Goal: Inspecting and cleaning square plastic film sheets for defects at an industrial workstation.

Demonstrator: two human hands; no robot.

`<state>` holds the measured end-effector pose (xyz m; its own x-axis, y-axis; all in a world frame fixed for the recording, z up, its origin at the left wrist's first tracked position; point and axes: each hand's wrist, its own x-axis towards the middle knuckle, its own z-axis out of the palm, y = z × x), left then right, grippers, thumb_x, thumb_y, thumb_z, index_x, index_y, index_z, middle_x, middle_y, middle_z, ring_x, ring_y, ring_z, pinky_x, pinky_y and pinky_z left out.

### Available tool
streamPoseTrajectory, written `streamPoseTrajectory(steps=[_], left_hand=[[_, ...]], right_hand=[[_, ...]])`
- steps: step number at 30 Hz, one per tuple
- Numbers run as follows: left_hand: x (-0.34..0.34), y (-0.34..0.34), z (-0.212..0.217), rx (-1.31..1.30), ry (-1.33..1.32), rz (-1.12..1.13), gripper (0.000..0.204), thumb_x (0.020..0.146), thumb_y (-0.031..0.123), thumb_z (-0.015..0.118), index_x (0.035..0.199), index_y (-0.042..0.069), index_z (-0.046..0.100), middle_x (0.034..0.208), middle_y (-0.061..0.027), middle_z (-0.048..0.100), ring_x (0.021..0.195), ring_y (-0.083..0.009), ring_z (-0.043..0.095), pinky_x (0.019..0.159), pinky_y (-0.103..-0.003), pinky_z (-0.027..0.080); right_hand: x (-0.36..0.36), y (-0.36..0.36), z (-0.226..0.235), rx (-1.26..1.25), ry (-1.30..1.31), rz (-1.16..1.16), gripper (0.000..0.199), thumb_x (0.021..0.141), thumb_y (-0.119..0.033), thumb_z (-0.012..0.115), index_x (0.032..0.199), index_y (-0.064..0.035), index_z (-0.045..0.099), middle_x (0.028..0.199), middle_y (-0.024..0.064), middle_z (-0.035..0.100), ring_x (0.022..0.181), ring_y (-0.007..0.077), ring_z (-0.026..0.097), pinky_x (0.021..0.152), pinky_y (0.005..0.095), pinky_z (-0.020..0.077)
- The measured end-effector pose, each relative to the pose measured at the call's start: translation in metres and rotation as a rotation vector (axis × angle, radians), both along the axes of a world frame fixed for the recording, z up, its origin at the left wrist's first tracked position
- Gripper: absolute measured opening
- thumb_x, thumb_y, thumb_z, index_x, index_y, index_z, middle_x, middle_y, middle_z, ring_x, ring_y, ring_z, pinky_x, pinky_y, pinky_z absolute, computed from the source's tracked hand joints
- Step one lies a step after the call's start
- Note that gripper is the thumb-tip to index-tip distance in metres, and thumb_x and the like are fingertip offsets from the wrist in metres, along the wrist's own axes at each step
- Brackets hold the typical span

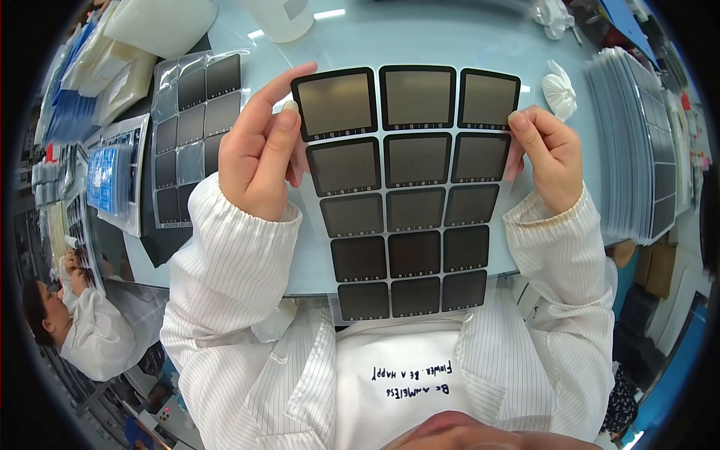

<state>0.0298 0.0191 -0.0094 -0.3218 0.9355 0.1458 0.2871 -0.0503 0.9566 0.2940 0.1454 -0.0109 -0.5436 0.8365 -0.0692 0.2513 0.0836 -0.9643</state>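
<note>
Between my hands is a clear sheet of dark rectangular panels (417,160), with several rows of three. Each panel has a black border and a row of small marks along its lower edge. The upper panels catch the light and look greyish brown, while the bottom rows are darker. My left hand (259,154) pinches the sheet's upper left edge, thumb in front, with one finger stretched up along its side. At the upper right edge my right hand (551,159) grips it between thumb and curled fingers. The near end of the sheet reaches over the table edge in front of my chest.
A similar sheet of dark panels (180,120) lies left on the pale table (420,37), beside a blue packet (109,180). At right stands a tall stack of clear sheets (626,142), near a white crumpled bundle (559,91). Another person (94,330) sits at far left.
</note>
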Motion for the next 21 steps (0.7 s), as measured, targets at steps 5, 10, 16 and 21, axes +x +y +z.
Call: streamPoseTrajectory(steps=[5,10,16,21], left_hand=[[0.0017,-0.0016,-0.0009,0.034,0.035,0.014,0.034,0.093,0.015,0.038,0.123,0.003,0.048,0.052,0.0046,0.045,0.044,-0.0037,0.040,0.042,-0.017,0.032],[-0.0035,-0.0039,-0.0017,0.052,0.095,-0.019,0.036,0.094,0.018,0.038,0.125,0.001,0.046,0.059,0.0028,0.052,0.044,-0.0034,0.043,0.041,-0.017,0.034],[-0.0003,-0.0029,-0.0002,0.054,0.068,0.005,0.034,0.093,0.015,0.038,0.123,0.002,0.048,0.053,0.0045,0.049,0.044,-0.0033,0.041,0.041,-0.017,0.030],[0.0004,-0.0026,-0.0007,0.054,0.075,0.006,0.033,0.093,0.015,0.039,0.122,0.003,0.048,0.054,0.0042,0.050,0.043,-0.0030,0.042,0.040,-0.016,0.030]], right_hand=[[-0.0013,-0.0020,-0.0008,0.016,0.004,0.004,0.027,0.093,-0.025,0.048,0.077,-0.0035,0.053,0.054,0.0002,0.052,0.043,0.0071,0.048,0.044,0.0190,0.0345],[-0.0015,-0.0022,-0.0026,0.052,-0.005,0.013,0.027,0.093,-0.026,0.048,0.078,-0.0036,0.053,0.054,0.0000,0.052,0.043,0.0067,0.046,0.044,0.0186,0.0338],[-0.0013,-0.0029,-0.0024,0.064,-0.014,0.010,0.028,0.093,-0.027,0.048,0.079,-0.0037,0.054,0.054,-0.0002,0.051,0.043,0.0064,0.046,0.044,0.0186,0.0330],[-0.0004,-0.0031,-0.0019,0.074,-0.013,0.007,0.028,0.093,-0.027,0.048,0.078,-0.0037,0.054,0.054,-0.0005,0.051,0.042,0.0059,0.045,0.043,0.0183,0.0324]])
